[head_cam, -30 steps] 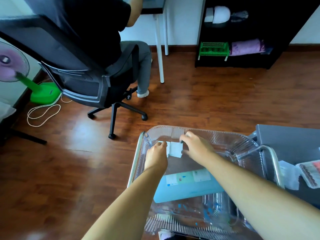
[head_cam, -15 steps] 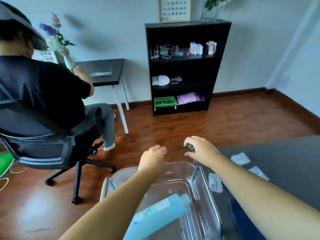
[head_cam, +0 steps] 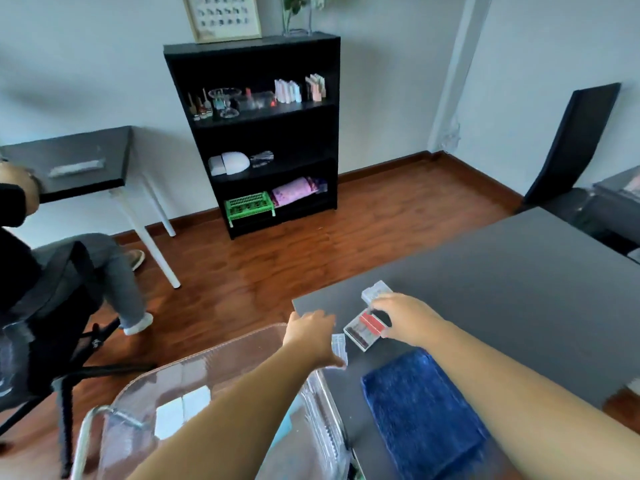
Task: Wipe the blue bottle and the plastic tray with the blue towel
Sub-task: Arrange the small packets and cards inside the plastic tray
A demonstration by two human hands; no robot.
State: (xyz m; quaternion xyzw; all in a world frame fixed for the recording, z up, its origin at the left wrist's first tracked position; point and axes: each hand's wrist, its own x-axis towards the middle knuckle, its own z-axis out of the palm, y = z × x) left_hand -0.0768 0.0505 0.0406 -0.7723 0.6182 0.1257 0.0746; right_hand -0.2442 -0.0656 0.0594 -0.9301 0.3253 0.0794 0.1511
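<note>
Both arms reach fwd over the dark table (head_cam: 519,271). Right hand (head_cam: 405,318) sits on a small clear case w/ red insert (head_cam: 363,329), fingers curled round it; another clear case (head_cam: 375,292) just beyond. Left hand (head_cam: 311,336) hovers by the table corner, fingers loose; can't tell if it grips anything. Blue towel (head_cam: 422,414) lies flat on the table, under the right forearm. Clear plastic tray (head_cam: 221,362) beside the table's left edge; blue bottle (head_cam: 285,427) barely peeks out in it, under the left arm.

no text is legible; the framed chart (head_cam: 224,16) atop the bookshelf (head_cam: 258,133) is too blurred.
</note>
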